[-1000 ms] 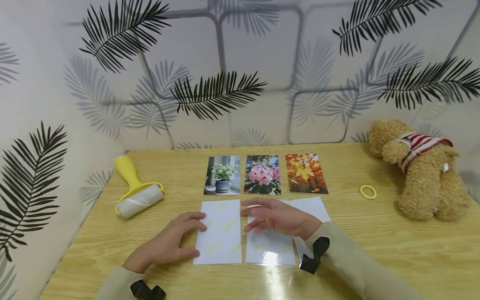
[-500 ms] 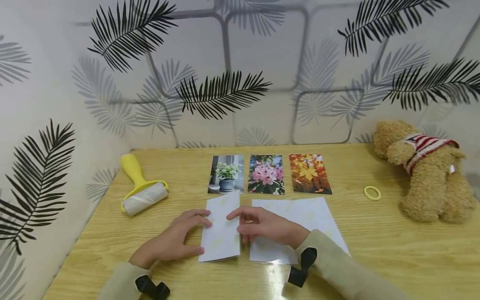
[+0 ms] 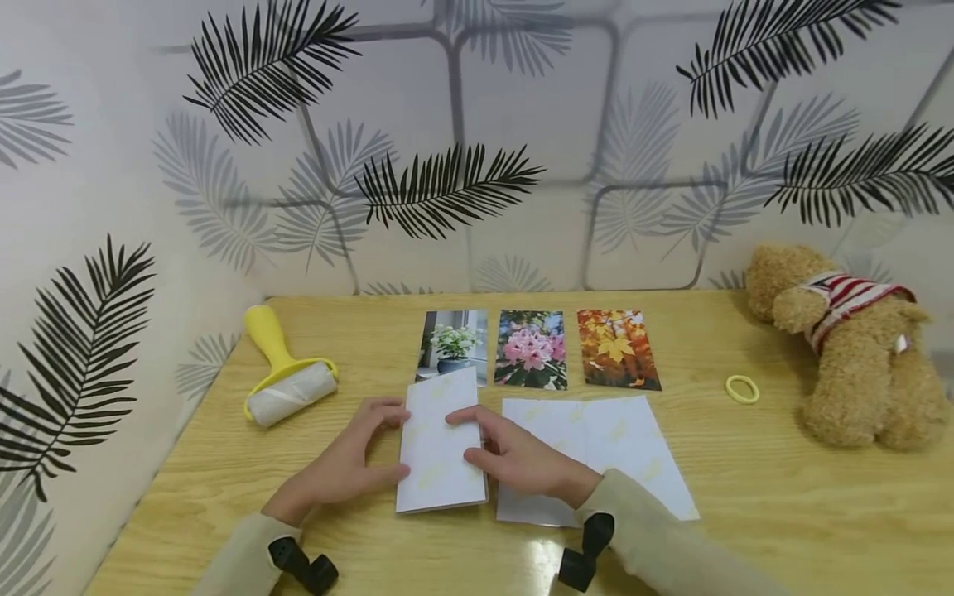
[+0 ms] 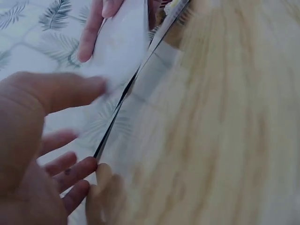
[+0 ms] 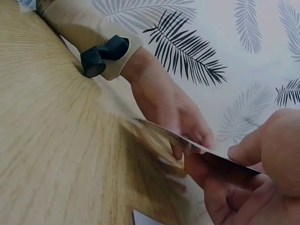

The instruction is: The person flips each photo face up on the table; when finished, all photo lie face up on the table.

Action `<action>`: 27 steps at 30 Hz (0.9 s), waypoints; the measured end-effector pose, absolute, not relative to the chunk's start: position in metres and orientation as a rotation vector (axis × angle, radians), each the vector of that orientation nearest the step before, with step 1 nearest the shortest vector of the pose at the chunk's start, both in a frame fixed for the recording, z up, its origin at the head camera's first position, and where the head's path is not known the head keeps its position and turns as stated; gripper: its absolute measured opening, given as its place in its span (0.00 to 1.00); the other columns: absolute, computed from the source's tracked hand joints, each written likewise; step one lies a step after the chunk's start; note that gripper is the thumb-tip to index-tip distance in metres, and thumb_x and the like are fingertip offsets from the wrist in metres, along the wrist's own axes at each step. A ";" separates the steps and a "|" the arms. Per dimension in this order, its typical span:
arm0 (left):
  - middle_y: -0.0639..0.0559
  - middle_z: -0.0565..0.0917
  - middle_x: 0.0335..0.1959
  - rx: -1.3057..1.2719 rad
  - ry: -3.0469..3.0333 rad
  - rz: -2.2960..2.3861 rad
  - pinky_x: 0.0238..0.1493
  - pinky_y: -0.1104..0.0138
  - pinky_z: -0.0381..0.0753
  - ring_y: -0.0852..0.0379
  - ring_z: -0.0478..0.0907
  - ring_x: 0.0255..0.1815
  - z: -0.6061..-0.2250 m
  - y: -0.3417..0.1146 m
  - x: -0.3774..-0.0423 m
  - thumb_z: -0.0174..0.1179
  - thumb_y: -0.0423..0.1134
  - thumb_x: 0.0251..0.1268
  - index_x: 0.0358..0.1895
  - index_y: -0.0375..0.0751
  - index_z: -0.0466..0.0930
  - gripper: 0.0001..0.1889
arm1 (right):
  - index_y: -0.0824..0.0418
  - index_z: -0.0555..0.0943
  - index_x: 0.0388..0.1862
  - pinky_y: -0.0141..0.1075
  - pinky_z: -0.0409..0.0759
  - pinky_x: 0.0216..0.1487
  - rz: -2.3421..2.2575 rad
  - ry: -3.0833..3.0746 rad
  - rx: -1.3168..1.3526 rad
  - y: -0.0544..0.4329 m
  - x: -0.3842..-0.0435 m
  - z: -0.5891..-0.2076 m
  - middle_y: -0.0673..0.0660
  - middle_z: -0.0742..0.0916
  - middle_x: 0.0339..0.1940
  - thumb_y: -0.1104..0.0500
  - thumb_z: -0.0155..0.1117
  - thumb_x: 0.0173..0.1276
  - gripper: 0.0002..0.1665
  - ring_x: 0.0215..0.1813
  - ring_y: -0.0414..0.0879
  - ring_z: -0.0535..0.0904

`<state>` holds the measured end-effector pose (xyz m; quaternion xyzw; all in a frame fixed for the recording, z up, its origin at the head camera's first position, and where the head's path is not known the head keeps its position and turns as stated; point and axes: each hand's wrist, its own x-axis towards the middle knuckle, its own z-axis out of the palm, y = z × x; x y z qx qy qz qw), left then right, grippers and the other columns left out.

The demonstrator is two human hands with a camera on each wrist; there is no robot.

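Observation:
In the head view a white-backed photo print point(image 3: 440, 463) with faint yellow marks stands tilted off the table, right side raised. My right hand point(image 3: 514, 451) pinches its right edge; the right wrist view has the thumb above the print and fingers beneath its glossy face. Along the left edge, my left hand point(image 3: 339, 463) touches the print with relaxed fingers and thumb spread apart. The left wrist view shows fingertips at the print's edge and a blurred thumb over its white side. Two more prints lie face down, one point(image 3: 540, 414) partly under my right hand, another point(image 3: 633, 447) beside it.
Behind lie three face-up photos: a potted plant point(image 3: 450, 335), pink flowers point(image 3: 531, 348) and autumn leaves point(image 3: 619, 348). A yellow-handled lint roller point(image 3: 291, 393) is at left. A yellow ring point(image 3: 742, 389) and teddy bear point(image 3: 850, 356) are at right, before a leaf-patterned wall.
My right hand has moved left from above the face-down prints and taken the left print's right edge. The print has risen from flat to tilted. My left hand has stayed at its left edge.

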<state>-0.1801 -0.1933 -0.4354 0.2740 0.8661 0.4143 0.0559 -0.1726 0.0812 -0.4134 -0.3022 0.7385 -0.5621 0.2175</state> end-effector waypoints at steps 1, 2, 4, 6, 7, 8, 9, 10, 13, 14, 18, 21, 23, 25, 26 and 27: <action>0.40 0.66 0.66 0.743 2.608 1.345 0.63 0.57 0.70 0.49 0.70 0.62 -0.436 -0.193 -0.181 0.65 0.39 0.61 0.66 0.42 0.64 0.31 | 0.63 0.63 0.70 0.29 0.73 0.35 -1.561 2.048 -0.842 0.081 -0.172 -0.414 0.61 0.82 0.41 0.66 0.49 0.75 0.26 0.33 0.39 0.76; 0.37 0.67 0.65 0.664 2.567 1.441 0.60 0.62 0.73 0.53 0.73 0.59 -0.436 -0.193 -0.181 0.63 0.38 0.64 0.68 0.39 0.61 0.31 | 0.63 0.63 0.71 0.29 0.70 0.32 -1.567 2.048 -0.842 0.081 -0.171 -0.414 0.59 0.80 0.35 0.66 0.49 0.75 0.26 0.29 0.39 0.72; 0.33 0.71 0.62 0.509 2.419 1.649 0.53 0.69 0.77 0.58 0.77 0.52 -0.436 -0.193 -0.183 0.58 0.35 0.68 0.72 0.35 0.54 0.33 | 0.61 0.62 0.72 0.29 0.65 0.27 -1.569 2.054 -0.835 0.081 -0.170 -0.415 0.54 0.74 0.25 0.65 0.50 0.75 0.28 0.22 0.39 0.64; 0.35 0.75 0.60 0.375 2.220 1.823 0.48 0.73 0.78 0.63 0.79 0.47 -0.435 -0.191 -0.183 0.54 0.34 0.71 0.75 0.34 0.49 0.34 | 0.58 0.62 0.73 0.29 0.63 0.25 -1.565 2.071 -0.822 0.081 -0.169 -0.416 0.51 0.68 0.20 0.65 0.50 0.75 0.29 0.19 0.39 0.59; 0.38 0.77 0.58 0.339 2.119 1.882 0.47 0.72 0.79 0.64 0.80 0.46 -0.435 -0.190 -0.184 0.53 0.34 0.72 0.75 0.33 0.46 0.35 | 0.58 0.62 0.73 0.29 0.63 0.24 -1.572 2.073 -0.810 0.081 -0.168 -0.416 0.50 0.68 0.19 0.65 0.50 0.75 0.29 0.18 0.39 0.59; 0.40 0.79 0.55 0.311 2.026 1.925 0.46 0.72 0.80 0.65 0.81 0.45 -0.434 -0.190 -0.184 0.52 0.34 0.73 0.76 0.32 0.44 0.35 | 0.57 0.62 0.74 0.29 0.63 0.24 -1.577 2.078 -0.799 0.081 -0.168 -0.416 0.50 0.67 0.19 0.65 0.50 0.75 0.29 0.18 0.39 0.59; 0.44 0.81 0.52 0.282 1.947 1.957 0.44 0.71 0.81 0.64 0.81 0.43 -0.433 -0.188 -0.183 0.51 0.34 0.73 0.76 0.31 0.42 0.36 | 0.56 0.62 0.74 0.29 0.63 0.24 -1.580 2.085 -0.791 0.081 -0.168 -0.416 0.50 0.67 0.19 0.65 0.50 0.75 0.29 0.18 0.39 0.59; 0.48 0.83 0.49 0.270 1.890 1.976 0.44 0.70 0.81 0.64 0.82 0.42 -0.433 -0.187 -0.183 0.51 0.34 0.73 0.76 0.30 0.41 0.36 | 0.56 0.62 0.74 0.29 0.63 0.24 -1.582 2.088 -0.785 0.082 -0.169 -0.416 0.50 0.67 0.19 0.65 0.50 0.75 0.29 0.18 0.39 0.59; 0.57 0.84 0.43 0.259 1.807 1.990 0.42 0.70 0.82 0.64 0.82 0.41 -0.432 -0.184 -0.182 0.50 0.32 0.72 0.75 0.27 0.41 0.36 | 0.57 0.62 0.74 0.29 0.67 0.25 -1.560 2.085 -0.780 0.083 -0.171 -0.415 0.51 0.71 0.20 0.63 0.50 0.75 0.29 0.19 0.39 0.64; 0.57 0.84 0.41 0.249 1.801 1.992 0.42 0.70 0.82 0.64 0.82 0.41 -0.433 -0.183 -0.183 0.50 0.32 0.72 0.75 0.27 0.41 0.35 | 0.56 0.61 0.74 0.30 0.69 0.26 -1.533 2.078 -0.778 0.085 -0.171 -0.414 0.51 0.73 0.20 0.62 0.51 0.75 0.30 0.20 0.39 0.67; 0.55 0.82 0.45 0.193 1.795 2.018 0.43 0.67 0.83 0.62 0.83 0.42 -0.437 -0.186 -0.187 0.49 0.31 0.72 0.76 0.33 0.43 0.34 | 0.51 0.58 0.76 0.30 0.73 0.27 -1.297 2.085 -0.827 0.092 -0.174 -0.408 0.53 0.79 0.19 0.59 0.52 0.76 0.33 0.19 0.40 0.74; 0.52 0.80 0.48 0.166 1.799 2.035 0.43 0.66 0.83 0.60 0.82 0.43 -0.435 -0.190 -0.186 0.49 0.31 0.71 0.76 0.34 0.45 0.34 | 0.50 0.55 0.77 0.28 0.72 0.27 -1.148 2.094 -0.916 0.095 -0.177 -0.403 0.53 0.81 0.19 0.58 0.51 0.76 0.34 0.17 0.38 0.72; 0.51 0.80 0.47 0.142 1.790 2.046 0.41 0.66 0.83 0.60 0.82 0.41 -0.433 -0.191 -0.184 0.49 0.30 0.69 0.75 0.35 0.48 0.33 | 0.53 0.57 0.77 0.27 0.70 0.27 -1.117 2.097 -0.952 0.094 -0.178 -0.403 0.51 0.80 0.18 0.59 0.50 0.76 0.32 0.17 0.36 0.70; 0.52 0.82 0.46 0.164 1.767 2.050 0.40 0.66 0.83 0.60 0.83 0.40 -0.430 -0.190 -0.181 0.48 0.30 0.69 0.74 0.34 0.50 0.32 | 0.55 0.60 0.75 0.26 0.68 0.27 -1.097 2.110 -0.978 0.092 -0.178 -0.405 0.49 0.78 0.17 0.59 0.50 0.76 0.30 0.18 0.35 0.67; 0.53 0.83 0.44 0.180 1.753 2.050 0.39 0.66 0.83 0.60 0.83 0.39 -0.430 -0.190 -0.181 0.48 0.30 0.69 0.74 0.34 0.50 0.31 | 0.56 0.62 0.74 0.25 0.67 0.27 -1.088 2.122 -0.991 0.091 -0.178 -0.406 0.47 0.76 0.17 0.59 0.51 0.76 0.29 0.18 0.34 0.67; 0.54 0.83 0.43 0.189 1.737 2.049 0.38 0.66 0.83 0.61 0.83 0.38 -0.430 -0.189 -0.180 0.47 0.30 0.69 0.73 0.34 0.51 0.30 | 0.57 0.65 0.73 0.25 0.66 0.28 -1.075 2.139 -1.004 0.090 -0.178 -0.407 0.46 0.75 0.18 0.59 0.51 0.75 0.28 0.19 0.34 0.66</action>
